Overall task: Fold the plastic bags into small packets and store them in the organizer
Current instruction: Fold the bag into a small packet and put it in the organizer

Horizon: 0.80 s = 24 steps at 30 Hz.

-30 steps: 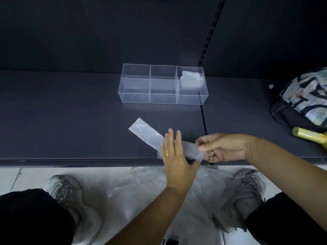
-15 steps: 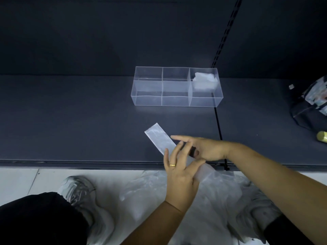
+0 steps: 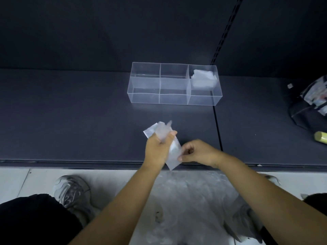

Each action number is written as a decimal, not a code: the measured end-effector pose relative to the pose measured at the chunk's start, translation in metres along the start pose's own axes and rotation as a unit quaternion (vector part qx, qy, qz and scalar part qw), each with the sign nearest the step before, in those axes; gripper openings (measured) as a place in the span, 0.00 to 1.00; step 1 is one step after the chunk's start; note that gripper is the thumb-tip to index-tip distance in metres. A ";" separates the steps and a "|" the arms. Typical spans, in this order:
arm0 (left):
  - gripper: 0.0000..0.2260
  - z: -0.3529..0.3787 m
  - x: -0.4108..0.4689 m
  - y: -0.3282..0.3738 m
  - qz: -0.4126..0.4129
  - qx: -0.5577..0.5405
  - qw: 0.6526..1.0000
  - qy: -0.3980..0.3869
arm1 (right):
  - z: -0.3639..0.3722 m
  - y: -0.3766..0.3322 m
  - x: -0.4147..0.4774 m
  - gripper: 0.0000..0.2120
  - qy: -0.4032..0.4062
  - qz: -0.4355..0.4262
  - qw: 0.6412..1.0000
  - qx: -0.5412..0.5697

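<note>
Over shelf (image 3: pixel 70 121), folded bag (image 3: pixel 174 153) in left hand (image 3: pixel 156 148)

Translucent bag strip (image 3: pixel 174 152), apparently half-folded, before clear organizer (image 3: pixel 145 98)

A dark shelf (image 3: pixel 70 112), with a seam (image 3: pixel 217 129) right of centre, carries a clear organizer (image 3: pixel 174 100) toward the back. A white packet (image 3: pixel 202 78) sits in the organizer's right compartment. At the shelf's right end lie a dark patterned pack (image 3: pixel 309 110) and, just in front of it, a yellow object (image 3: pixel 321 137) cut off by the frame. Below, clear bags (image 3: pixel 185 200) lie on the pale floor (image 3: pixel 17 181), between grey shoes (image 3: pixel 70 190).
</note>
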<state>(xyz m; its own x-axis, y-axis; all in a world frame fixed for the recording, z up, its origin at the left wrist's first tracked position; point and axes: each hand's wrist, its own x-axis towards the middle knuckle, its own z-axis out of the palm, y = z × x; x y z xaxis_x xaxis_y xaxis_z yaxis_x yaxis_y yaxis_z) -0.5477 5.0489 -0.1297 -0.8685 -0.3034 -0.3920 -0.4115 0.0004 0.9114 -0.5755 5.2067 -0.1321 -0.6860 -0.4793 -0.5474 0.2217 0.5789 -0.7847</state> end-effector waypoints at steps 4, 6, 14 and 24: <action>0.07 -0.016 0.030 -0.013 -0.045 0.025 0.997 0.058 | 0.006 0.004 0.003 0.06 0.045 0.041 0.997 -0.053; 0.07 -0.025 0.040 -0.020 -0.024 0.045 0.997 0.061 | 0.009 0.006 0.004 0.07 0.066 0.057 0.992 -0.092; 0.15 -0.035 0.046 -0.007 0.068 0.104 0.979 0.158 | 0.018 0.006 0.010 0.12 0.129 0.084 0.985 -0.083; 0.20 -0.020 -0.022 -0.063 0.364 0.474 0.802 0.000 | 0.017 -0.003 0.019 0.14 0.117 0.080 0.980 -0.142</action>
<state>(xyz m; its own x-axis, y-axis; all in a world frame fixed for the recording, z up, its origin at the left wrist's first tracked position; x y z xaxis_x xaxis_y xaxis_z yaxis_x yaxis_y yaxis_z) -0.4971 5.0362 -0.1761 -0.9741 0.1047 0.2004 0.1781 0.9014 0.3947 -0.5778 5.1847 -0.1452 -0.8056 -0.2219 -0.5493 0.1607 0.8106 -0.5631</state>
